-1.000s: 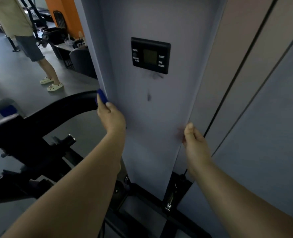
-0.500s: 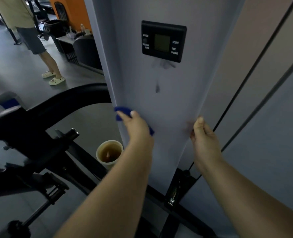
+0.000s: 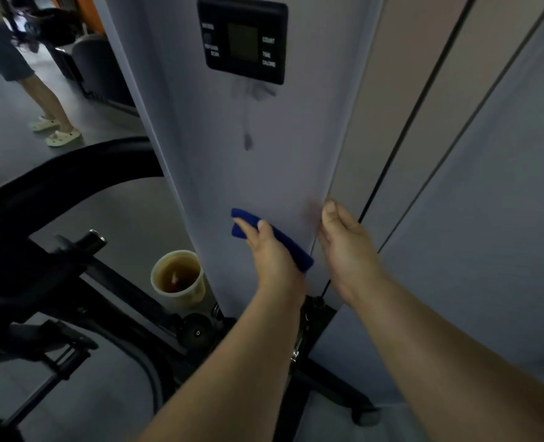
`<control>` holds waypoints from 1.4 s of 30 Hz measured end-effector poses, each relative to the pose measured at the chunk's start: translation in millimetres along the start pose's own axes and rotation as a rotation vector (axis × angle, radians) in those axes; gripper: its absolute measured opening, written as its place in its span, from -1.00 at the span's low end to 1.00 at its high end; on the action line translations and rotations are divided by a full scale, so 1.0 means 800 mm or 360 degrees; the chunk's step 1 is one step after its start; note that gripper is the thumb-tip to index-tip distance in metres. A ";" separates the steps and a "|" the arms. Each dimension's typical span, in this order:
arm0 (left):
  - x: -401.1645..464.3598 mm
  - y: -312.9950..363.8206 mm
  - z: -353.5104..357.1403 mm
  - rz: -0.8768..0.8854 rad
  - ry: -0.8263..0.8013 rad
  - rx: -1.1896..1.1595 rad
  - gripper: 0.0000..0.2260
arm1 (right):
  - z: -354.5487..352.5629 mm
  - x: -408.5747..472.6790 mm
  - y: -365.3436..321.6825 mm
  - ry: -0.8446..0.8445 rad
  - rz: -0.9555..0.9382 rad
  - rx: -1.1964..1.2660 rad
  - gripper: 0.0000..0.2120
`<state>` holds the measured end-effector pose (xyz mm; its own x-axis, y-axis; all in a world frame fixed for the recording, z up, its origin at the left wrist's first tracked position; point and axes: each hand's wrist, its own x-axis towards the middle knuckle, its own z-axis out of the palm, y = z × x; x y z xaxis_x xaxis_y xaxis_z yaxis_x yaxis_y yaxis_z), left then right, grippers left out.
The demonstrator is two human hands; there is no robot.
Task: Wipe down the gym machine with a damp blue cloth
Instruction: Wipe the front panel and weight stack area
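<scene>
The gym machine's tall grey panel (image 3: 219, 161) fills the middle of the head view, with a black display console (image 3: 245, 39) near its top. Dark smudges (image 3: 248, 140) run down below the console. My left hand (image 3: 272, 255) presses a blue cloth (image 3: 296, 250) flat against the lower part of the panel, fingers stretched over it. My right hand (image 3: 344, 247) grips the panel's right edge, thumb on the front and fingers behind it.
A cup of brown liquid (image 3: 178, 279) stands on the floor left of the panel base. The machine's black curved arm (image 3: 72, 183) and frame occupy the left. Black cables (image 3: 423, 90) run along the wall at right. A person's legs (image 3: 44, 94) stand at far left.
My left hand has slid the blue cloth from the panel's left edge down and right across its face. My right hand stays on the right edge. The view moved closer and lower.
</scene>
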<state>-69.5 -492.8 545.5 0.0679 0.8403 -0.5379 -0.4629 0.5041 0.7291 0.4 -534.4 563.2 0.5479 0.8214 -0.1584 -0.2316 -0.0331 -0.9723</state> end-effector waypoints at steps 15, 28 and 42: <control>0.012 0.019 0.005 -0.0452 0.0259 -0.0358 -0.47 | -0.019 -0.021 -0.011 -0.0125 0.0173 -0.0305 -0.46; -0.058 0.024 0.040 0.0455 0.0035 0.0207 -0.50 | -0.028 -0.055 -0.017 -0.0110 0.0203 -0.0366 -0.58; -0.020 -0.057 -0.041 0.1943 -0.0282 0.1385 -0.47 | -0.125 -0.132 0.010 0.0070 0.0015 -0.0889 -0.68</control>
<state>-78.2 -535.8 506.9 0.1716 0.7988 0.5765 0.3364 -0.5976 0.7278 21.2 -678.1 554.9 0.5837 0.7954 -0.1632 0.2177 -0.3470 -0.9123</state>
